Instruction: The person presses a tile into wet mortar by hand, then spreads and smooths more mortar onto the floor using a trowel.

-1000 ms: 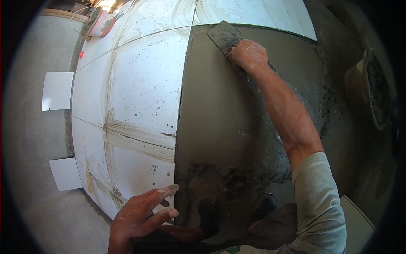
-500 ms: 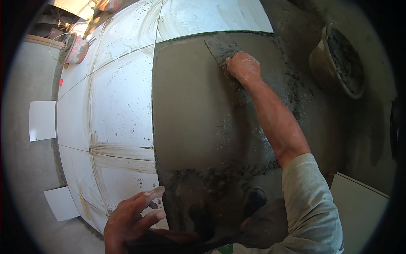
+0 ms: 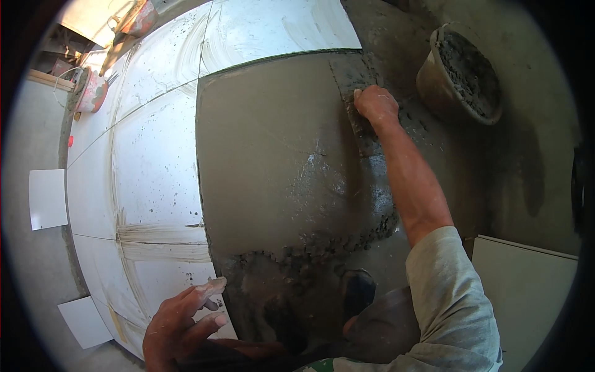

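Note:
My right hand [image 3: 377, 104] is closed around the handle of a long, flat plastering trowel [image 3: 352, 74]. Its mortar-smeared blade lies against the far right part of a grey mortar bed [image 3: 260, 136]. Behind the blade the surface is smooth, with a wet sheen near the middle; crumbly mortar [image 3: 304, 257] borders the near side. My left hand [image 3: 183, 319] hovers over the white floor tiles [image 3: 161, 161] at lower left, its fingers apart and holding nothing. Pale dried mortar coats the fingertips.
A tub of mortar [image 3: 427, 84] stands at upper right. Another tile [image 3: 520, 291] lies at lower right, and two small white pieces sit along the left edge. A red-and-white bucket [image 3: 94, 93] is at upper left. My shoes [image 3: 358, 291] are just beyond the crumbly mortar.
My right hand has drawn the trowel rightward across the mortar, toward its right edge. The whole view has shifted slightly. My left hand keeps its open pose over the tiles.

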`<action>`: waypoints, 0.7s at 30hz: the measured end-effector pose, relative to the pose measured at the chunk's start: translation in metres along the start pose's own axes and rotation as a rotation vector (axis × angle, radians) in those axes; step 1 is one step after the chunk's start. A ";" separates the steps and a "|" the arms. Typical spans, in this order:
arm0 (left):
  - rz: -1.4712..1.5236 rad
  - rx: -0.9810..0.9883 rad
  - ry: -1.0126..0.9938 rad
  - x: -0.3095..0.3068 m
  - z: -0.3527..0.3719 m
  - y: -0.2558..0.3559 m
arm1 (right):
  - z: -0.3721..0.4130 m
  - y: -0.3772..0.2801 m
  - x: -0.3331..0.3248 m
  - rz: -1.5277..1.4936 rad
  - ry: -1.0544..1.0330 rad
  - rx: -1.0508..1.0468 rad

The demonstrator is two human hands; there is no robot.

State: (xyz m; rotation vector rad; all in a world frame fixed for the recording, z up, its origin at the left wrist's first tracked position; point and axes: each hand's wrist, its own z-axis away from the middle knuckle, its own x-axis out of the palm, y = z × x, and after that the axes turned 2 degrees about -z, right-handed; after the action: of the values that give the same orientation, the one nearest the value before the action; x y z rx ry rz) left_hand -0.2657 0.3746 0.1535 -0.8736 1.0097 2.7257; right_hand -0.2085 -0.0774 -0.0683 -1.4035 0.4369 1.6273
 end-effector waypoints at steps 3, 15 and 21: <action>-0.006 -0.019 -0.003 0.000 0.004 0.005 | 0.000 0.013 -0.004 0.028 -0.010 0.022; 0.095 0.113 0.034 0.007 0.027 -0.007 | 0.101 0.080 -0.012 0.194 -0.064 -0.273; 0.115 0.158 0.156 0.015 0.045 -0.015 | 0.216 0.128 -0.012 -0.013 -0.562 -0.471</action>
State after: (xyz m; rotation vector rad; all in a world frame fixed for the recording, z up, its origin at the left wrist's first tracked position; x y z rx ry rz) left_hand -0.2958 0.4128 0.1645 -1.0441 1.3230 2.6555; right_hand -0.4396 0.0140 -0.0317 -1.1833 -0.2995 2.1015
